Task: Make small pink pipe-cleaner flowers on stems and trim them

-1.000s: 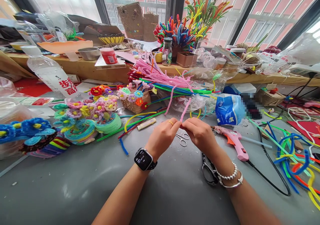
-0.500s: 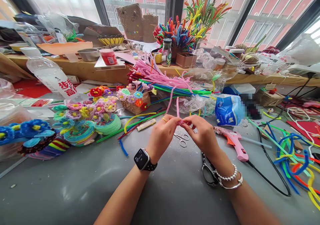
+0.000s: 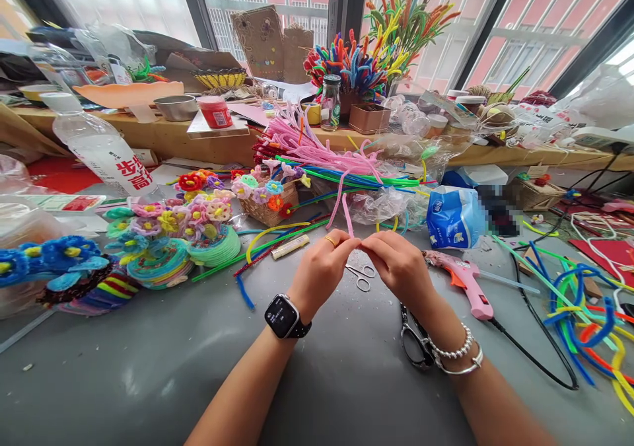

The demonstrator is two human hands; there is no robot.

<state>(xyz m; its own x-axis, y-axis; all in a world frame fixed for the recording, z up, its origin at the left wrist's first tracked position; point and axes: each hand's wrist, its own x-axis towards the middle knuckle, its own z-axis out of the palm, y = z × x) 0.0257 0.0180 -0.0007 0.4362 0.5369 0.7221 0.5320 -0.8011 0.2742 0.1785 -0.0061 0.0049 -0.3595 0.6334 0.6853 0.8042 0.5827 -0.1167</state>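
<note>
A pink pipe cleaner point(image 3: 347, 216) rises from between my two hands, its free end leaning away from me and slightly left. My left hand point(image 3: 321, 271) pinches it between thumb and forefinger. Fingertip to fingertip with it, my right hand point(image 3: 396, 261) is also closed in a pinch at the same spot. The small end they grip is mostly hidden by the fingers. Just below lie small metal scissors point(image 3: 363, 278), partly covered. Larger scissors with dark handles point(image 3: 417, 348) rest beside my right wrist. To the right of that hand is a pink glue gun point(image 3: 463, 283).
Behind my hands lies a pile of pink pipe cleaners point(image 3: 317, 148). Pipe-cleaner flowers in coiled pots point(image 3: 212, 246) stand at left, near a plastic bottle point(image 3: 104, 145). A blue tissue pack point(image 3: 453, 218) and loose coloured pipe cleaners point(image 3: 569, 300) are on the right.
The pink pipe cleaner's free end has tipped to the left. My right hand has turned inward, its fingers drawn closer together at the pinch. My left hand has barely shifted.
</note>
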